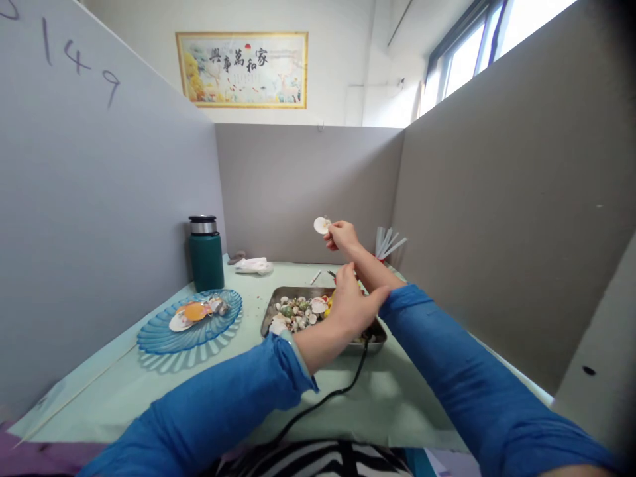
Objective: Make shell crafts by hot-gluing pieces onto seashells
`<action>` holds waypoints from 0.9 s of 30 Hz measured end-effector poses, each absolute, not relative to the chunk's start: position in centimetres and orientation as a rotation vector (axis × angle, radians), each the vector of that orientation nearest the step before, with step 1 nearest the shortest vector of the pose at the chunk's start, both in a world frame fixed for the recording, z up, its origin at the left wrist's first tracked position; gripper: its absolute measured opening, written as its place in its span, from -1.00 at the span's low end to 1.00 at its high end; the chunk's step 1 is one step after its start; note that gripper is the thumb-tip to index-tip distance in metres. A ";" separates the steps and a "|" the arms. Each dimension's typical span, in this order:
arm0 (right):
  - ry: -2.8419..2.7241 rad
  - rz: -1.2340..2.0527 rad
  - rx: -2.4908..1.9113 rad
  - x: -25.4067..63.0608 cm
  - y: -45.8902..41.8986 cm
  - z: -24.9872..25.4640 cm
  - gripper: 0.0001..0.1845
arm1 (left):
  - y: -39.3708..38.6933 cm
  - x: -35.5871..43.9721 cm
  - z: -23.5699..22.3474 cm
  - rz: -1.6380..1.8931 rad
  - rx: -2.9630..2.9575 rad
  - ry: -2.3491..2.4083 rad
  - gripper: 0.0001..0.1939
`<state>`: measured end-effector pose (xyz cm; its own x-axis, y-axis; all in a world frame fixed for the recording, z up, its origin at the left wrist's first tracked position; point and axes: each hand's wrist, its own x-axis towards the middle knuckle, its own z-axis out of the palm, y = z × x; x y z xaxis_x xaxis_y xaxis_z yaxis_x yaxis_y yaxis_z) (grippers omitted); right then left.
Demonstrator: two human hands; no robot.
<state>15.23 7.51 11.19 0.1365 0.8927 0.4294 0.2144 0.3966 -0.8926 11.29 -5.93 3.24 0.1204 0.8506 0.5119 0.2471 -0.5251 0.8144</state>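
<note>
My right hand (342,236) is raised above the far side of the table, pinching a white scallop shell (321,225) between thumb and fingers. My left hand (349,303) is over the right part of a metal tray (265,318), its thumb spread away from its fingers, beside my right forearm. Whether it touches that forearm I cannot tell. Small seashells (298,311) in white, brown and green fill the visible part of the tray, with some yellow pieces near my left hand. That hand and wrist hide much of the tray's right side.
At the left, a blue fluted plate (154,334) carries several shells, white and orange. Behind it stands a green bottle (206,258). A white cloth or bag (254,265) and glue sticks (388,244) are at the back. A black cord (328,396) crosses the front; grey partitions (308,192) enclose the table.
</note>
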 end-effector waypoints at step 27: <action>-1.038 0.452 -1.200 22.4 12.5 14.7 -0.88 | -16.4 11.6 2.5 1.520 2.284 0.554 -0.90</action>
